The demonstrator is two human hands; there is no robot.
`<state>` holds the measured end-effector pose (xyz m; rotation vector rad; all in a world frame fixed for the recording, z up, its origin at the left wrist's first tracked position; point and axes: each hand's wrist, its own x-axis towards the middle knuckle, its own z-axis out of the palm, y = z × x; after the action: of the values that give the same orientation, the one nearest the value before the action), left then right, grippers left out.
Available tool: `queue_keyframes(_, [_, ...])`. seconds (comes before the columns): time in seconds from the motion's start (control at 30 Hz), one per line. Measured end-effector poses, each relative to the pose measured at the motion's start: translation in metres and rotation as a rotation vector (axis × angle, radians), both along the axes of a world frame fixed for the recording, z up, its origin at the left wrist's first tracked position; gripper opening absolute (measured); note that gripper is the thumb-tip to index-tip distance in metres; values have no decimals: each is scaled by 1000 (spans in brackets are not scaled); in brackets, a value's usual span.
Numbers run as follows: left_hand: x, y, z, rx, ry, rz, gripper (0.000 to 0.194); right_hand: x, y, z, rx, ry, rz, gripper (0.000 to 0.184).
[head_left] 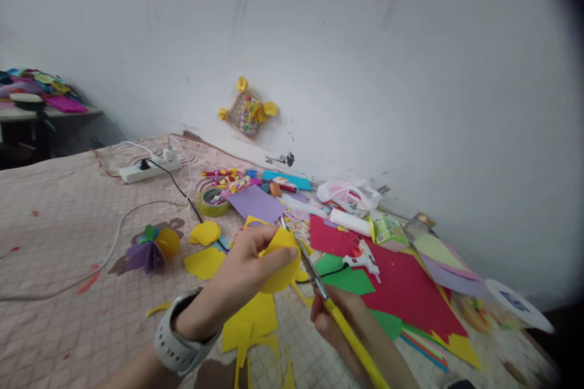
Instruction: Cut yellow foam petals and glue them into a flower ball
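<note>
The left grip [249, 261] pinches yellow paper [283, 276]. The right grip [351, 310] holds scissors [335, 313] right beside it. A white glue gun [363, 260] lies on red paper [401, 285].

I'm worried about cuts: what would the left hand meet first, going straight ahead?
Beyond the yellow paper it pinches, the left hand would probably meet the scissors first, though depth is unclear.

Paper [279, 281] left of scissors [332, 309], flower [152, 249] farther left — glue gun [364, 260] right (wall [365, 85] behind)
</note>
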<state>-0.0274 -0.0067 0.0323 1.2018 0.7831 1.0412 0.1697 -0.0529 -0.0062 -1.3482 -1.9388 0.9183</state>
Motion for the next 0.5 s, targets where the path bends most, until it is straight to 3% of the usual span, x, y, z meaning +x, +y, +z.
queue_keyframes(0.5, [1,-2,1,-12,-5,16,25,2,0,3,-76,-66,-10,33])
